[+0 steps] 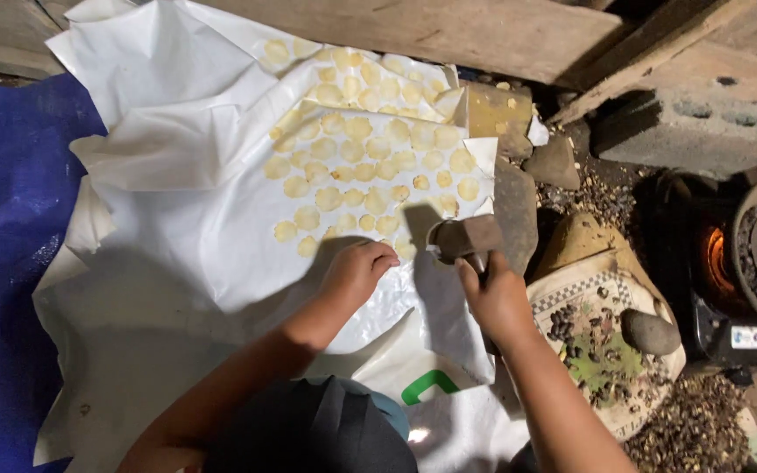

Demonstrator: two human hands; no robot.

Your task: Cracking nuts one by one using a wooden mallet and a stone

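Hammering looks like the step in hand. The right hand (494, 298) has its fingers clamped round the handle of a heavy hammer (466, 236), whose blocky head hangs just above the near edge of the white sheet (177, 236). The left hand (357, 271) rests on that sheet just left of the hammer head, fingers curled together and tips pressed down; whether they pinch a small piece under them I cannot tell.

Beyond the hammer, toward the far side of the sheet, lie rows of pale yellow flattened discs (361, 158), close together and mostly not overlapping. Right of the hammer, off the sheet's edge, stands a flat dark stone (515, 210). Further right is a patterned round tray (589, 289) carrying dark seeds (562, 324) and a smooth pebble (650, 331). Past the tray, a stove (716, 254) glows orange. Left of the sheet a blue tarp (10, 263) covers the floor.

Judging by this, flattening is well along, with dark seeds yet unworked on the tray. The next move seems to call for a short, straight blow, with the left fingertips drawn clear of the head first. A slanted strike could tear the sheet or catch a finger.
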